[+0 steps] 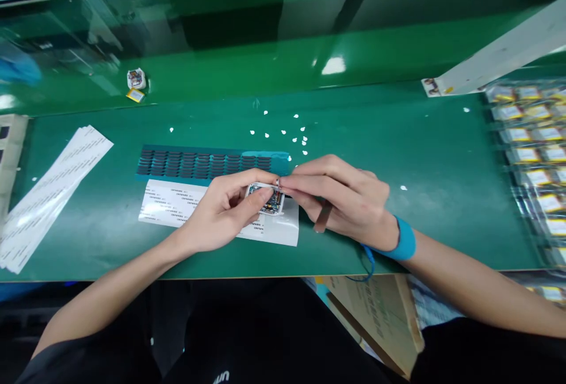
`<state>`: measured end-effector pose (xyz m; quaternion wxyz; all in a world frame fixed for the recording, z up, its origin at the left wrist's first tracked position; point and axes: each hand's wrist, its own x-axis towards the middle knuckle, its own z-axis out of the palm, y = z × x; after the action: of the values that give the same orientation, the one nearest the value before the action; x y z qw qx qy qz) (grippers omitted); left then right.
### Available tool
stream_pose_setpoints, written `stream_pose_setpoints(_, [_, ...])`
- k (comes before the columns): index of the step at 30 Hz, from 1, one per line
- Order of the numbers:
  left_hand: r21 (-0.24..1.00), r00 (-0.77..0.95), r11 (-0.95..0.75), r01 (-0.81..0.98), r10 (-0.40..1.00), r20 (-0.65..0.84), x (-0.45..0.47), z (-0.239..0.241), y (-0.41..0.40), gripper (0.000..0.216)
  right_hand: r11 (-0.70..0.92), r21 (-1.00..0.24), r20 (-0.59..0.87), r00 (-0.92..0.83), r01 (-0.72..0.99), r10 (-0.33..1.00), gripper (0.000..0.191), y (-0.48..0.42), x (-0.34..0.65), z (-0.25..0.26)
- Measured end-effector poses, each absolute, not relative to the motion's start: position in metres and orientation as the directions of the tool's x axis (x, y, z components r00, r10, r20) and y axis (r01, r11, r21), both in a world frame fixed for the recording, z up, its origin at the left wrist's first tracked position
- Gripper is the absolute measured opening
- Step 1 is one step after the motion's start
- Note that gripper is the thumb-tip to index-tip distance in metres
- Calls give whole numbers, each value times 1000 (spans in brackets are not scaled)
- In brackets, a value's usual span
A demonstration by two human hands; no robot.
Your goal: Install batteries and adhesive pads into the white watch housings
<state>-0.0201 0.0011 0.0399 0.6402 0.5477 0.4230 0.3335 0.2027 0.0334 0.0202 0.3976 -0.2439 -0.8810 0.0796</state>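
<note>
My left hand [221, 207] grips a small white-framed circuit module [267, 201] just above a white label sheet [177, 206]. My right hand [340, 201] meets it from the right, thumb and forefinger pinched at the module's top edge, and a slim metal tool [322, 219] sticks out beneath its palm. A blue strap [404, 236] circles my right wrist. Just behind both hands lies a blue sheet of dark foam pads [198, 163].
A stack of white label strips [48, 189] lies at the left. Trays of small yellow-labelled parts [535, 160] fill the right side. A second small module [136, 79] sits far back left. White paper bits [283, 131] dot the green mat. A cardboard box [375, 319] stands below the table edge.
</note>
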Motion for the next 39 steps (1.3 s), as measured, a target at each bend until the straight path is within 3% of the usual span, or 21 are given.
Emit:
stream_pose_setpoints(7, [972, 431, 226, 68, 872, -233, -19, 43, 3, 42, 901, -122, 679, -627, 416, 381, 15, 38, 206, 20])
stream_pose_setpoints(12, [980, 417, 173, 100, 887, -199, -18, 41, 3, 36, 926, -103, 631, -696, 362, 342, 22, 38, 209, 24])
stream_pose_setpoints(20, [956, 419, 288, 62, 862, -286, -15, 43, 4, 48, 902, -42, 565, -735, 429, 376, 29, 37, 211, 18])
stream_pose_setpoints(24, [954, 415, 293, 64, 862, -292, -14, 45, 3, 47, 917, -44, 563, -748, 398, 351, 23, 39, 212, 18])
stream_pose_setpoints(32, [955, 427, 285, 82, 855, -293, -15, 37, 1, 33, 886, -73, 593, -694, 458, 408, 24, 40, 209, 12])
stream_pose_setpoints(39, [954, 323, 297, 38, 900, -293, -15, 34, 1, 13, 674, -121, 582, -498, 729, 643, 48, 52, 208, 21])
